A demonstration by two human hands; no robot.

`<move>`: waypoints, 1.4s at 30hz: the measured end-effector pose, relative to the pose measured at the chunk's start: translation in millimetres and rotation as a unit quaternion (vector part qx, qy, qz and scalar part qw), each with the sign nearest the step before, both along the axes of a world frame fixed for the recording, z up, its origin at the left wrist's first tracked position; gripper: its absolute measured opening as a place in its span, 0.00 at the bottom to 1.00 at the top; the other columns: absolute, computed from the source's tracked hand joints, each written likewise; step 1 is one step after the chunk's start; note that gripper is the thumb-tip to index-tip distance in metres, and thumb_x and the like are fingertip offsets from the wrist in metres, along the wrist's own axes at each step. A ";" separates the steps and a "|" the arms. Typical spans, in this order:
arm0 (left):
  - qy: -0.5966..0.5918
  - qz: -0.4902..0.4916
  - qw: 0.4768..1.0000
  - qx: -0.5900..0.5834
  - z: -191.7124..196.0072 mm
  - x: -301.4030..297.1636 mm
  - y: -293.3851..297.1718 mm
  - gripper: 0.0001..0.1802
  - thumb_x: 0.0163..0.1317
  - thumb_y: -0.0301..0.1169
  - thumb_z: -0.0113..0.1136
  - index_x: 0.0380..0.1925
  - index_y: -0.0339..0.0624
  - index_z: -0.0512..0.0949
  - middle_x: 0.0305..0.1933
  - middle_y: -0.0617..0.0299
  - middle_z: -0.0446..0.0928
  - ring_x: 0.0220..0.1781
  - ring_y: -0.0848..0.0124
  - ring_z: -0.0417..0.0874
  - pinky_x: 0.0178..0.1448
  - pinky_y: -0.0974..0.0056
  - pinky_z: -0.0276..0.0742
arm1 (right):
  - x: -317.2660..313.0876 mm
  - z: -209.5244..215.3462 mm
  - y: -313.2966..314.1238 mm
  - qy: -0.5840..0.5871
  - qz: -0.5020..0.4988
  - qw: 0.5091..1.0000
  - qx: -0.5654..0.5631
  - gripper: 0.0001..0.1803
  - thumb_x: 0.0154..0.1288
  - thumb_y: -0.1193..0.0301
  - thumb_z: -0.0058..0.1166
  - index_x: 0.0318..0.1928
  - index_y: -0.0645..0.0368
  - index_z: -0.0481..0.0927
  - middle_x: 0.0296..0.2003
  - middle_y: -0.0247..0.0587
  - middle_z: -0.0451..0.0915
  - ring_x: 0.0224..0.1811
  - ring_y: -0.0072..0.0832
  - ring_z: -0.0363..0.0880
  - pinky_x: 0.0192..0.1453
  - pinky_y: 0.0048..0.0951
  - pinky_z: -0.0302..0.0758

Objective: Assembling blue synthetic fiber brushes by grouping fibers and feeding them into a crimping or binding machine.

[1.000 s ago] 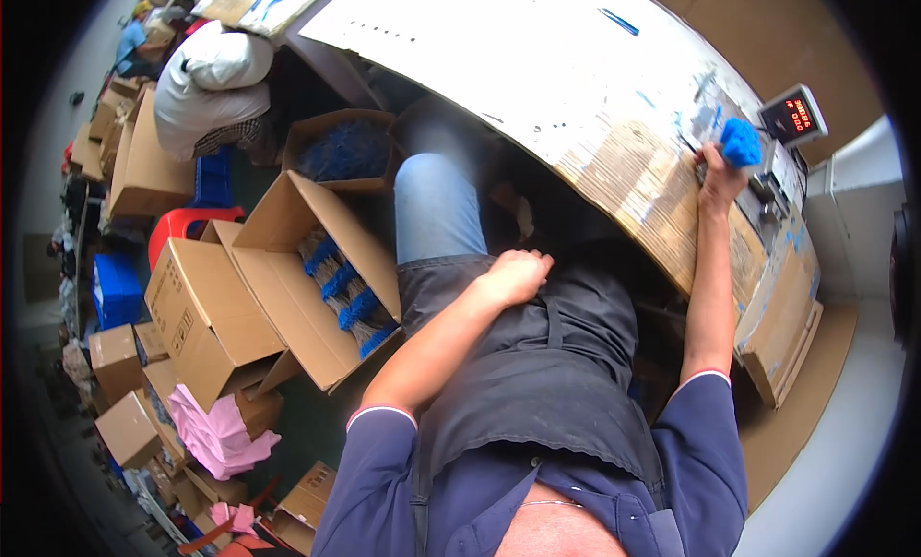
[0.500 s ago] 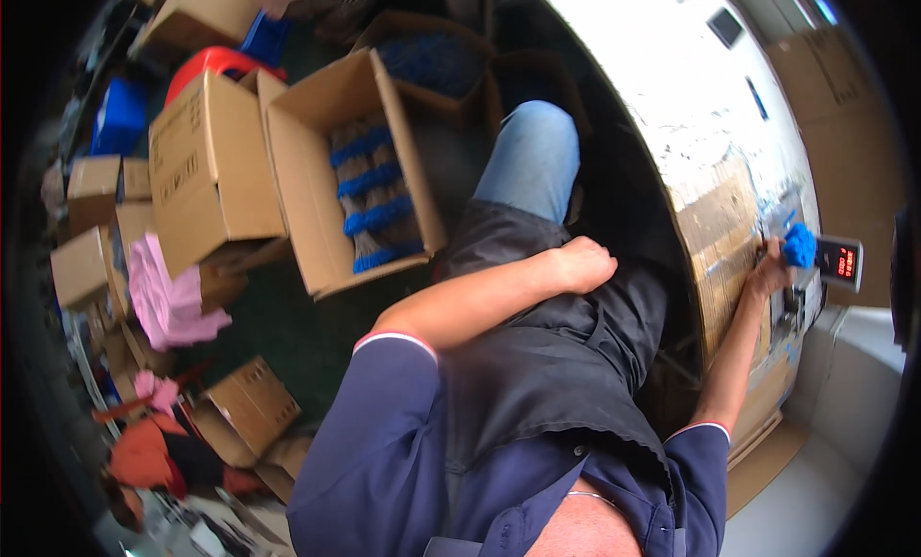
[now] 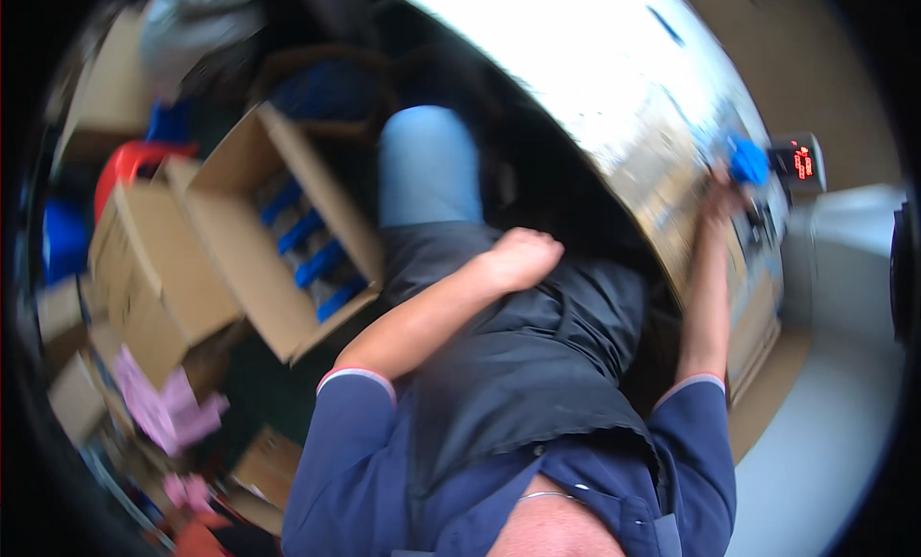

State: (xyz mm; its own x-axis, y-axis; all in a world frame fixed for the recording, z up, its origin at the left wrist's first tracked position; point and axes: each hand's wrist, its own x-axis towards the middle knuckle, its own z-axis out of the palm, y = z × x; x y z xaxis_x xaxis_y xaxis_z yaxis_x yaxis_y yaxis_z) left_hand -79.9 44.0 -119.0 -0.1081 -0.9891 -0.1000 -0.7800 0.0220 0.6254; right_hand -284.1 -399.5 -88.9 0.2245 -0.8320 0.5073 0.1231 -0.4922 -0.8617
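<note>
My right hand (image 3: 721, 194) reaches out over the table's edge and grips a small blue packet (image 3: 747, 160) beside a small scale with a red lit display (image 3: 799, 163). My left hand (image 3: 523, 257) rests as a closed fist on my lap, on the black apron (image 3: 537, 365), with nothing in it. An open cardboard box (image 3: 278, 236) holding several blue packets stands on the floor to my left, well away from the left hand.
A bright white table (image 3: 595, 68) curves across the upper right, with flattened cardboard (image 3: 758, 327) at its near edge. Many cardboard boxes (image 3: 144, 260), a red stool (image 3: 129, 164), blue items and pink bags (image 3: 168, 408) crowd the floor at left.
The view has swung and blurred as my head turned. My right hand still holds the blue packet near the scale. My left fist stays on my lap.
</note>
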 end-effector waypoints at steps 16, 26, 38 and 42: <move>-0.049 -0.090 0.995 0.018 3.2 -22.3 -24.4 0.13 0.60 0.32 0.66 0.42 0.38 0.77 0.43 0.50 0.81 0.47 0.53 0.84 0.52 0.52 0.80 | 66.0 72.4 99.8 0.086 -0.031 0.993 0.071 0.02 0.46 0.82 0.62 0.23 0.64 0.82 0.21 0.34 0.82 0.20 0.22 0.79 0.28 0.26 0.79; -0.098 -0.108 0.989 0.017 -4.6 -33.7 -11.0 0.10 0.59 0.29 0.59 0.40 0.40 0.79 0.41 0.53 0.81 0.44 0.57 0.84 0.50 0.55 0.79 | 60.3 26.2 67.6 0.179 -0.157 0.967 -0.090 0.02 0.47 0.82 0.63 0.25 0.66 0.83 0.22 0.36 0.83 0.21 0.23 0.80 0.28 0.26 0.79; -0.070 -0.123 0.990 -0.015 -14.9 -34.1 -28.1 0.14 0.55 0.34 0.67 0.39 0.41 0.78 0.38 0.52 0.79 0.43 0.55 0.81 0.47 0.53 0.77 | 78.2 43.2 74.1 -0.016 -0.124 0.973 -0.193 0.05 0.56 0.77 0.58 0.29 0.55 0.74 0.25 0.24 0.71 0.29 0.17 0.67 0.36 0.27 0.71; -0.059 -0.142 0.986 0.060 -20.4 -40.1 -28.7 0.17 0.60 0.36 0.67 0.47 0.40 0.78 0.42 0.49 0.80 0.47 0.52 0.84 0.51 0.51 0.80 | 65.6 26.4 84.9 -0.022 -0.120 0.991 -0.052 0.06 0.59 0.76 0.60 0.38 0.58 0.80 0.31 0.28 0.80 0.35 0.17 0.75 0.44 0.26 0.76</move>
